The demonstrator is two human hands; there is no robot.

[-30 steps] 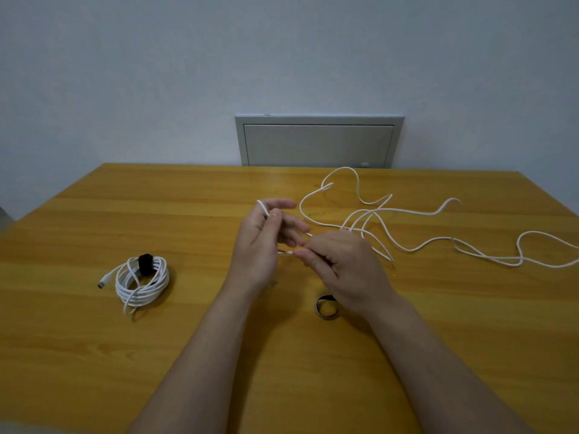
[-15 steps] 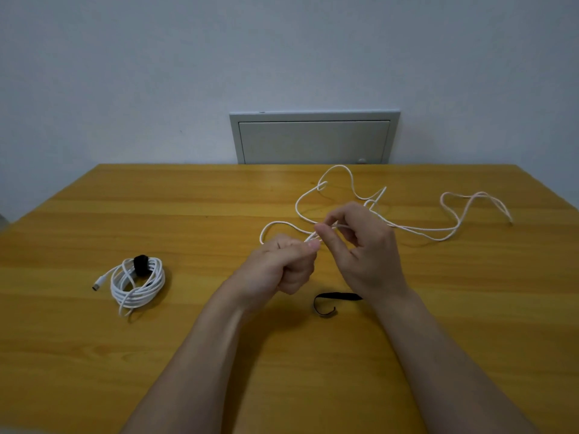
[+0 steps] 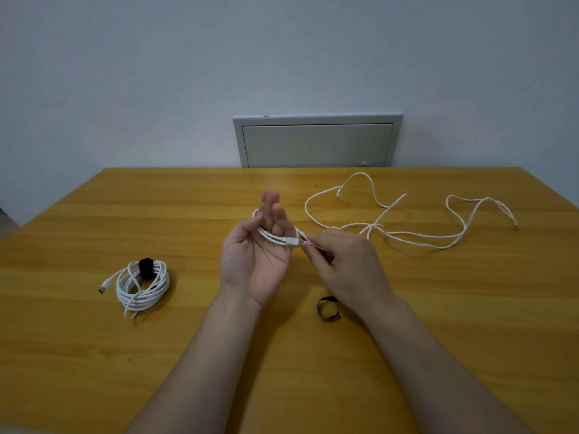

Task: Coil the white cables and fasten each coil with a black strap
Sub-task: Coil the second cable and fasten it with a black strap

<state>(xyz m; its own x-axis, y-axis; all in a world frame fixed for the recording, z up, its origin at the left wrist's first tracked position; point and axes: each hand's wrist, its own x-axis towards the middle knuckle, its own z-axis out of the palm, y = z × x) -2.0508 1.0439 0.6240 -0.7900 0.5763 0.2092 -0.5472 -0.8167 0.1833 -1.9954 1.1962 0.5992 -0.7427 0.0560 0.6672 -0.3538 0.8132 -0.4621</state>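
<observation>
Head view: the left hand (image 3: pixel 257 255), palm up with fingers straight, carries loops of the white cable (image 3: pixel 277 239). The right hand (image 3: pixel 347 261) pinches the cable just beside it, and the rest trails across the desk (image 3: pixel 94 355).

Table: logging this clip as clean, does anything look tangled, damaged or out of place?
Nothing stands out. The strapped coil lies at left; the loose white cable sprawls at right, its end looped round the left hand and pinched by the right hand; a black strap lies by the right wrist.
</observation>
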